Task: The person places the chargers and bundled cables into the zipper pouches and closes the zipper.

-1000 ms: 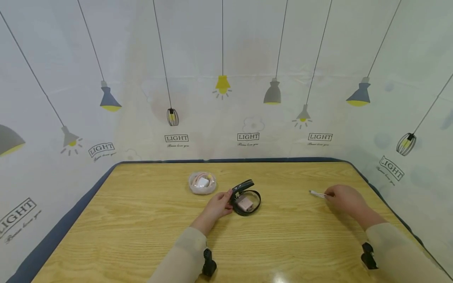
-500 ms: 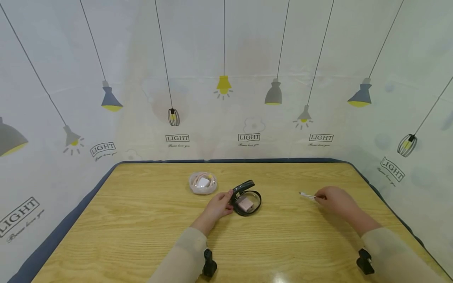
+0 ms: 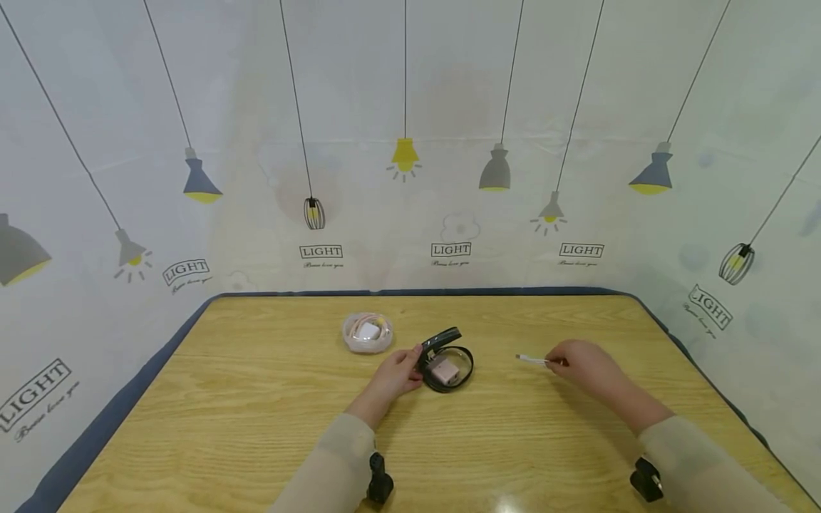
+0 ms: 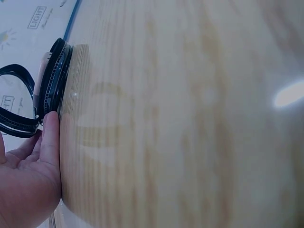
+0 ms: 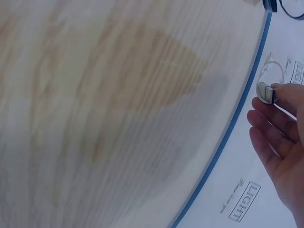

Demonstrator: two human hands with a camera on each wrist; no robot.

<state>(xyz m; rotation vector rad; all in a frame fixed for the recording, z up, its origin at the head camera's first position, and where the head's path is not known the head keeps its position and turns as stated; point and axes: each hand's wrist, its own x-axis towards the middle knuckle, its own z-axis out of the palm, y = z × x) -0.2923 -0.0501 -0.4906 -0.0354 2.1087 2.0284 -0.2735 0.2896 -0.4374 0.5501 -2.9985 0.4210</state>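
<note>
Just left of the table's middle, my left hand (image 3: 394, 372) grips the rim of a round black zippered case (image 3: 442, 337), its lid tilted up. A pinkish plug adapter (image 3: 444, 370) sits inside. In the left wrist view, the fingertips (image 4: 51, 123) touch the edge of the case (image 4: 56, 76). Over the right part of the table, my right hand (image 3: 580, 363) pinches a short white USB cable (image 3: 531, 359), one end pointing left toward the case. In the right wrist view, the USB plug (image 5: 267, 93) shows between thumb and finger, with the cable looped behind it.
Behind and left of the case stands a clear round plastic container (image 3: 351, 343) holding a white adapter and a pinkish cable. The wooden table (image 3: 487, 442) ends at a dark blue border, with a lamp-patterned sheet (image 3: 385, 92) rising behind. Dark devices are strapped at both wrists.
My right hand has moved steadily left with the white USB cable, closer to the case. The left hand and the black case have stayed in place.
</note>
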